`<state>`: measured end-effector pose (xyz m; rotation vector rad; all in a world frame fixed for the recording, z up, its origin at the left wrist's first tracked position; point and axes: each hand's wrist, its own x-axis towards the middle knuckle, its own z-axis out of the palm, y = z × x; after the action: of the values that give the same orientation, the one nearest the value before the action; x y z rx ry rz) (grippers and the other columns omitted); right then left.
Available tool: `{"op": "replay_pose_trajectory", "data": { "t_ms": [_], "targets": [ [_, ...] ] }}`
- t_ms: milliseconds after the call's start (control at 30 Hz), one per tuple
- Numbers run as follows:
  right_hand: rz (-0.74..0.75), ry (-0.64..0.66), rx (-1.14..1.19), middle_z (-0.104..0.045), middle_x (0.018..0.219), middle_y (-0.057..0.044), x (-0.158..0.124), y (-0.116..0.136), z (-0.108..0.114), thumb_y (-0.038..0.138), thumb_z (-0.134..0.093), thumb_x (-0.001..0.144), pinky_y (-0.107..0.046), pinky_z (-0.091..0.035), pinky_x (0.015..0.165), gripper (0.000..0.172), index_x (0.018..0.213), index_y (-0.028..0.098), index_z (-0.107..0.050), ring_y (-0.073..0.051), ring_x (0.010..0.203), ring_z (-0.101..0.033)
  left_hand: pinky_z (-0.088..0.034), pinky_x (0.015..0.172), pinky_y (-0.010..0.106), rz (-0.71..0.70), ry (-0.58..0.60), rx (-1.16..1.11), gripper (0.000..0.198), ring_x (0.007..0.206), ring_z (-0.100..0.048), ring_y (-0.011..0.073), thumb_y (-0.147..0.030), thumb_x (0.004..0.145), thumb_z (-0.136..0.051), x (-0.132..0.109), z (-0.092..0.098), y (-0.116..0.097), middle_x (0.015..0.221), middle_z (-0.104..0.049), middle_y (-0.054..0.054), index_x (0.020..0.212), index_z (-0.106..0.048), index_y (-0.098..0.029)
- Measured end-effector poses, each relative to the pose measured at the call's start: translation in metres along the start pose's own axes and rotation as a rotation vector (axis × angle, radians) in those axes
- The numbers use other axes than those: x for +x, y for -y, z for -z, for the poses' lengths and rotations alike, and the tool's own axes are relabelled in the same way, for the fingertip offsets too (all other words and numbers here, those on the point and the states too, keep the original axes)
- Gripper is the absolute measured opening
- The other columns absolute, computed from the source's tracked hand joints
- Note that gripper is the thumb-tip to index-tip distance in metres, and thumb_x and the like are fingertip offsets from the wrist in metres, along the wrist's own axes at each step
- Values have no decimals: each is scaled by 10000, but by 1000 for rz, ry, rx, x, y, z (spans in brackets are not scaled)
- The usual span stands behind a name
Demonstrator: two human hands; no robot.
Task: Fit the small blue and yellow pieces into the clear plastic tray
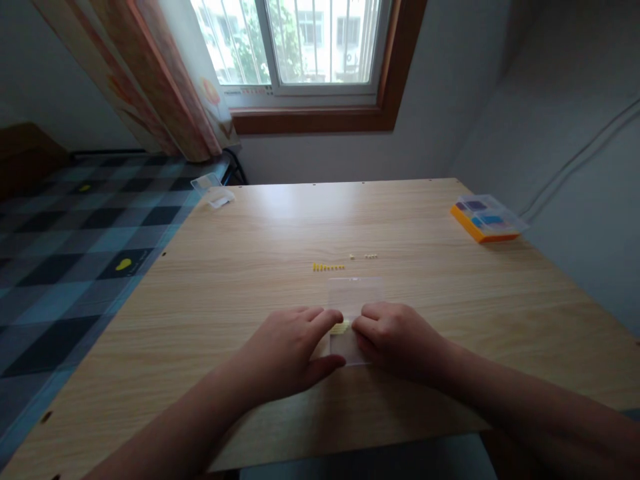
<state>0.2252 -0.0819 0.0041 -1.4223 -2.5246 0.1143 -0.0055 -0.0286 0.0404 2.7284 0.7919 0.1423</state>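
Observation:
A clear, shallow plastic box [345, 348] with its lid [355, 291] folded back lies in front of me on the wooden table. A row of small pale-yellow pieces [340, 328] crosses it. My left hand [295, 350] spans the box's left edge, thumb and forefinger spread apart, the forefinger close to the row. My right hand [395, 333] is at the box's right side, its fingertips pinched together at the row's right end. Whatever is between them is hidden. Beyond the lid are a line of small yellow pieces [327, 267] and several tiny cream pieces [371, 257].
At the table's far left corner stands another clear box [219, 197] with a raised lid. An orange-sided case [483, 223] with a transparent top and coloured contents sits at the right edge. A checked bed [100, 267] adjoins the left side; a wall [565, 127] rises at the right.

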Motion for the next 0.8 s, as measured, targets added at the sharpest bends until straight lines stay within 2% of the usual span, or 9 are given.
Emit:
{"op": "replay_pose_trajectory", "data": {
  "t_ms": [167, 300, 367, 433, 500, 567, 667, 800],
  "targets": [
    [83, -100, -39, -622, 725, -28, -1, 1, 0, 151, -546, 905, -323, -246, 569, 199, 739, 174, -652, -151, 634, -470, -460, 684, 303, 6, 24, -18, 341, 794, -676, 226, -354, 863, -754, 1, -1, 3, 898, -715, 19, 1142, -610, -218],
    [166, -291, -46, -614, 683, -14, -5, 1, 6, 161, -526, 950, -324, -305, 584, 222, 828, 205, -707, -161, 634, -476, -437, 651, 280, -39, -17, -53, 232, 741, -655, 197, -336, 885, -710, 0, -1, 6, 840, -690, 2, 1054, -606, -216],
    [183, -430, 2, -628, 676, -8, -6, -4, 13, 171, -545, 957, -314, -361, 612, 196, 922, 220, -732, -159, 635, -490, -411, 619, 264, -88, -96, -83, 125, 677, -622, 168, -325, 936, -629, -1, -1, 7, 774, -659, -11, 986, -597, -215],
    [137, -593, 71, -655, 692, -11, -5, -15, 21, 179, -568, 956, -313, -417, 652, 175, 976, 226, -735, -158, 642, -519, -375, 582, 250, -137, -214, -117, 106, 607, -568, 139, -283, 976, -535, -2, -1, 9, 706, -617, -22, 908, -574, -211],
    [8, -751, 112, -686, 742, -30, -3, -32, 27, 182, -567, 962, -336, -459, 710, 173, 972, 225, -734, -172, 682, -564, -351, 561, 237, -164, -336, -148, 142, 575, -529, 119, -228, 977, -482, -1, 1, 12, 671, -586, -29, 855, -550, -205],
    [-123, -846, 104, -709, 827, -59, 1, -53, 26, 194, -549, 975, -377, -479, 796, 192, 987, 217, -740, -202, 781, -605, -342, 552, 225, -153, -442, -170, 146, 563, -505, 108, -201, 960, -481, 0, 3, 15, 653, -563, -35, 825, -537, -199],
    [-219, -827, 73, -695, 919, -92, 8, -83, 13, 237, -541, 980, -421, -471, 890, 234, 1049, 193, -760, -243, 922, -598, -332, 537, 216, -75, -559, -213, 158, 540, -466, 97, -206, 942, -501, 2, 4, 23, 624, -522, -44, 786, -524, -193],
    [-283, -650, 82, -669, 1102, -122, 19, -100, -11, 270, -558, 970, -472, -433, 1027, 261, 1087, 191, -777, -269, 1103, -574, -318, 519, 221, 84, -677, -355, 227, 516, -412, 96, -266, 938, -512, 7, -2, 33, 581, -447, -55, 722, -496, -196]
  ]
}}
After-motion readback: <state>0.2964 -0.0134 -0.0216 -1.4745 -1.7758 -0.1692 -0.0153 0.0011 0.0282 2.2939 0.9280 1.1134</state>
